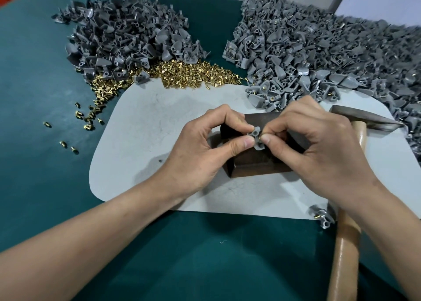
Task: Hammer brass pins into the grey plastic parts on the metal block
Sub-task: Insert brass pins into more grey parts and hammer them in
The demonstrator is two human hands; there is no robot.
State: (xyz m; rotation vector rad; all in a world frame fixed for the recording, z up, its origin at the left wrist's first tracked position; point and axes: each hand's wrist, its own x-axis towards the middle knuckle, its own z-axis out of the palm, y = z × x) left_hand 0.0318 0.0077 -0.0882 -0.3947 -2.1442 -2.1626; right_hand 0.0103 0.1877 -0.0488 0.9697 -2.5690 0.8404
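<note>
- Green tabletop (205,255) nearest; both forearms cross it.
- Hammer (346,232) lies flat on the right, wooden handle toward me, head up by the far pile. Nobody is holding it, and the right forearm passes over the handle.
- One stray part (322,216) with a pin in it sits at the mat's near right corner.
- Left hand (205,150): thumb and forefinger clamped on the grey part (256,139), holding it just over the block (257,164). Can't tell if it touches the block.
- Right hand (319,145): thumb and forefinger pinched together on what looks like a pin (262,134), pressed to the part's side. The pin is too small to confirm.
- Block sits mid-mat (159,118), partly covered by both hands.
- Step, as I read it: starting the pin by hand in the part's hole, not hammered yet.
- Next move: seat the part flat on the block with the pin upright. Left hand steadies it, right lets go and reaches for the hammer. Tap lightly, fingers are close.
- Further back: loose pins (182,75) heaped at the mat's far edge, some scattered left.
- Far left: heap of bare parts (127,31). Far right: bigger heap (319,54), with brass visible in several, so likely the finished ones.
</note>
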